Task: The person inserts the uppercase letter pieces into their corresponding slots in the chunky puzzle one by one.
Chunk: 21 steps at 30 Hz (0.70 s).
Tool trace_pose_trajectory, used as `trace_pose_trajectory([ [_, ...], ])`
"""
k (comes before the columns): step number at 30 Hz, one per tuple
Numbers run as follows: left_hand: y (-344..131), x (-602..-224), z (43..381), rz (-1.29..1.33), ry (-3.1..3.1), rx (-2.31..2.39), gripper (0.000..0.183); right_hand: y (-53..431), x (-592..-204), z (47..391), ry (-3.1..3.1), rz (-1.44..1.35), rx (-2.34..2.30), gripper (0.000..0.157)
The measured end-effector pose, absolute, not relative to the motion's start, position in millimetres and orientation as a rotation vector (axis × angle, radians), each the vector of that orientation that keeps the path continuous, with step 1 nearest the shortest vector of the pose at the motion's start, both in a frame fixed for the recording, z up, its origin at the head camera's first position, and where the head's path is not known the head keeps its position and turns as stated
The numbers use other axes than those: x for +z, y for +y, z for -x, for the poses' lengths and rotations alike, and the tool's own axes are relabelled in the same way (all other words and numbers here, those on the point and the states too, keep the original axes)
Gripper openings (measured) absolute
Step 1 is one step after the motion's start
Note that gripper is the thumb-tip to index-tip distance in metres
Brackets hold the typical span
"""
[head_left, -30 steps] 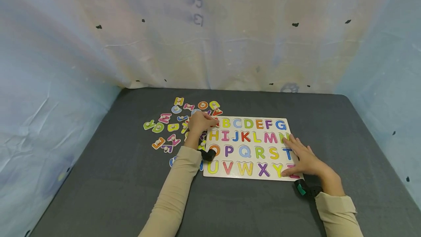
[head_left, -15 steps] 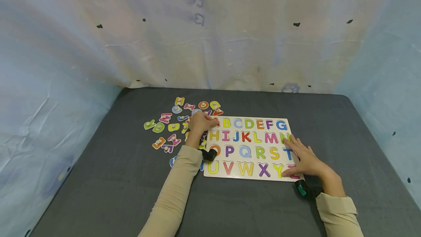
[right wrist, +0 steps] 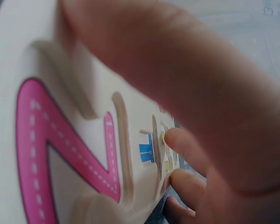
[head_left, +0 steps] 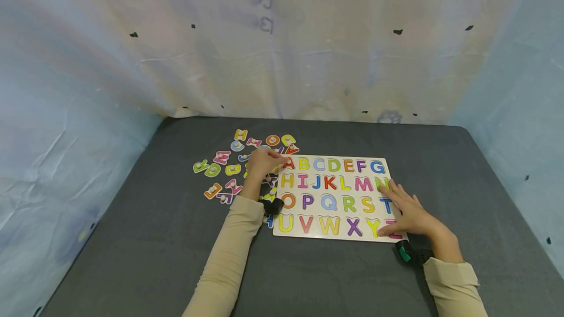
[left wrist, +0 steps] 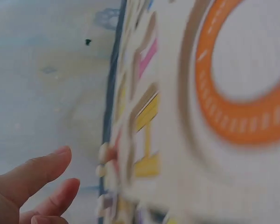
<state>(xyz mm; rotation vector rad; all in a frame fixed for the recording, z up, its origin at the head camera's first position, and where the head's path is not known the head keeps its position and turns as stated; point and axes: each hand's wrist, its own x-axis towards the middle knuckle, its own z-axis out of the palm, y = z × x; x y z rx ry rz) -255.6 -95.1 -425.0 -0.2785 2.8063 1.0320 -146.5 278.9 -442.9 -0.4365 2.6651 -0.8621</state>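
The white alphabet board (head_left: 317,213) lies flat with rows of coloured letter recesses. At its top left corner a red letter A piece (head_left: 288,163) with a small knob sits in the A place. My left hand (head_left: 261,163) hovers just left of that piece; in the left wrist view its fingers (left wrist: 42,170) are parted, with a gap between them and the knobbed piece. My right hand (head_left: 411,214) rests spread over the board's right edge, thumb by the Y and Z, fingertips near the N. The right wrist view shows the pink Z recess (right wrist: 32,149) beside the thumb.
Several loose knobbed letters, among them a green D (head_left: 213,170), a pink M (head_left: 222,157) and an orange O (head_left: 272,140), lie scattered left of the board; the left arm hides some. A dark grey table (head_left: 335,278) carries everything, with pale curtains (head_left: 308,72) behind.
My left hand has let go of the letter A piece and drawn back slightly left, uncovering it. The right hand stays where it was on the board.
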Motion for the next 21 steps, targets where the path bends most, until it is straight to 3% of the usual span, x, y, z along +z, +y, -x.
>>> trace_pose_trajectory([
  [9, -132.4, -418.3, 244.7, 0.114, 2.823, 1.242, 0.034, 277.9, -442.1, 145.0, 2.664, 0.442, -0.871, 0.113],
  [21, -180.8, -422.1, 237.8, -0.225, 2.779, 1.17, 0.031, 274.0, -441.9, 146.1, 2.724, 0.444, -0.732, 0.109],
])
